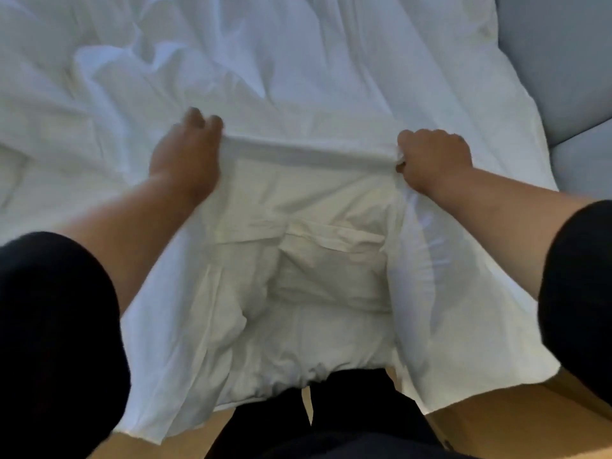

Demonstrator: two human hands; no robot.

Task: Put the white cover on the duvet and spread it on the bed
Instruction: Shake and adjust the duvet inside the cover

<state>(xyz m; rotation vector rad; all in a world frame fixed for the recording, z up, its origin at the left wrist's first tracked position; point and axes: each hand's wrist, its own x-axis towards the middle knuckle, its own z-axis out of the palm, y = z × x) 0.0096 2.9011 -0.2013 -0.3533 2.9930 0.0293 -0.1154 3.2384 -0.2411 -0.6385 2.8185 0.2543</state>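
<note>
The white cover [298, 77] lies crumpled over the bed, and its open end hangs off the near edge toward my legs. My left hand [185, 157] and my right hand [433, 157] each grip the upper hem [308, 150] of the opening, stretching it taut between them. Below that hem the opening gapes, and bunched white fabric [314, 279], the cover's inside or the duvet, shows within. I cannot tell which it is.
A light grey upholstered surface [559, 61] borders the bed on the right. A wooden floor [496, 425] shows below the hanging cloth, and my dark-clothed legs [347, 419] stand against the bed's near edge.
</note>
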